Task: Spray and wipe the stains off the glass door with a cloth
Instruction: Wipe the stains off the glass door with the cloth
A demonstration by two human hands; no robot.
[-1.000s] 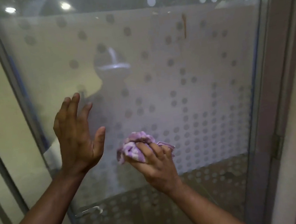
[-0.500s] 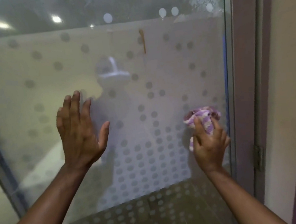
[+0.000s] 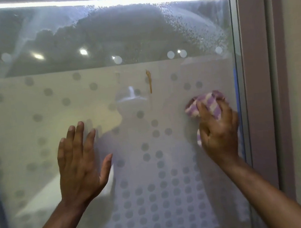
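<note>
Head view: frosted dotted glass door (image 3: 35, 110), brown stain (image 3: 149, 81); right hand (image 3: 218, 134) fingers pinching cloth (image 3: 209, 102).

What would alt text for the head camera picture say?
A right hand presses a purple-and-white cloth against a frosted, dotted glass door, while the left hand rests flat. A brown streak remains above.

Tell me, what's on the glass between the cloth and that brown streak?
Just frosted glass door with one grey dot separates the cloth and brown streak, in the head view.
</note>
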